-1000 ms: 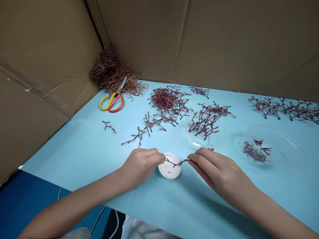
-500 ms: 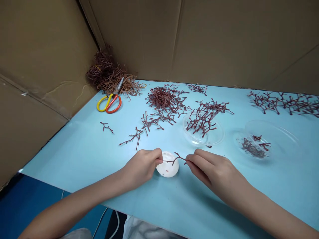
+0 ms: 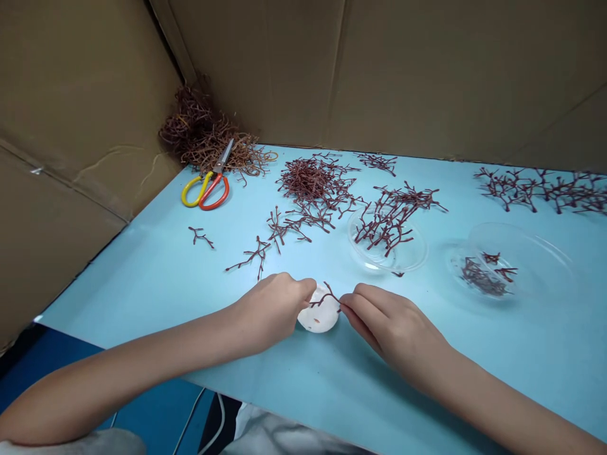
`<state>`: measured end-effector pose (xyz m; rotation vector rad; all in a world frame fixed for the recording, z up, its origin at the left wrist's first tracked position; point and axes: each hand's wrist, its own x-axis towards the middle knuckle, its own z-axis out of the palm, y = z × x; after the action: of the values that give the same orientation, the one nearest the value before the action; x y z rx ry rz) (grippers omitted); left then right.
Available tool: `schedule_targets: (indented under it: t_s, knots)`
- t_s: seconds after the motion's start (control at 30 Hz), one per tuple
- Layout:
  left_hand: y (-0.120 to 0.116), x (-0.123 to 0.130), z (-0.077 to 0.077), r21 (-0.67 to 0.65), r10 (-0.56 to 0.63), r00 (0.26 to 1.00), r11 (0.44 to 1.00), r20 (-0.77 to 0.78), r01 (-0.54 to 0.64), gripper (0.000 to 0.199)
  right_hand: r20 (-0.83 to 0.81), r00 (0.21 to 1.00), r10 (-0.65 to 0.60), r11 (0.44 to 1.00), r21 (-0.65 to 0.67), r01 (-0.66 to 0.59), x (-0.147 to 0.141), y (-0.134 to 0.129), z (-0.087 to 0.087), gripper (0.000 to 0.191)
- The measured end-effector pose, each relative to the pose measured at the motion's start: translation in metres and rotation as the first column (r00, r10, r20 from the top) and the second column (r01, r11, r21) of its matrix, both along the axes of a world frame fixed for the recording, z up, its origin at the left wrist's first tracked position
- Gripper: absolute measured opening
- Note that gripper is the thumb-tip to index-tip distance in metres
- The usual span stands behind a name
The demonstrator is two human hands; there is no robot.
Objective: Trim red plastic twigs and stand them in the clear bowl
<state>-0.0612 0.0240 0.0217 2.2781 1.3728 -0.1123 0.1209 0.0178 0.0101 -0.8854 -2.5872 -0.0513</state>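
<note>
A thin dark red branched twig point(image 3: 325, 297) spans the gap between my hands, just above a round white foam piece point(image 3: 318, 317) with small red marks. My left hand point(image 3: 270, 313) pinches the twig's left end, and its fingertips are at the white piece's edge. My right hand point(image 3: 389, 327) pinches the other end between thumb and fingers. The twig's ends are hidden inside my fingers. I cannot tell whether the twig touches the white piece.
Loose red twigs point(image 3: 249, 256) and a heap point(image 3: 308, 180) lie on the light blue table point(image 3: 142, 278). Transparent plastic dishes point(image 3: 386, 240) hold more. Yellow-and-red scissors point(image 3: 206, 189) rest by a tangled bundle point(image 3: 202, 133). Cardboard walls point(image 3: 403, 76) rise behind.
My hands have moved closer together, and the twig now bends more sharply over the white piece. My left forearm has swung lower in the view, and the whole scene has shifted slightly upward.
</note>
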Motion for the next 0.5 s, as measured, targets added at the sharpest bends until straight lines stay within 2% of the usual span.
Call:
schedule_targets:
  t_s: [0.23, 0.5]
  knots:
    - [-0.003, 0.004, 0.003, 0.115, -0.135, 0.979, 0.981, -0.154, 0.153, 0.016, 0.034, 0.999, 0.019, 0.999, 0.05, -0.021, -0.002, -0.002, -0.001, 0.038]
    - [0.002, 0.007, 0.009, 0.114, -0.174, 0.96, 0.973, -0.22, 0.203, 0.018, 0.035, 0.999, 0.021, 1.0, 0.008, -0.021, -0.002, 0.0, -0.006, 0.039]
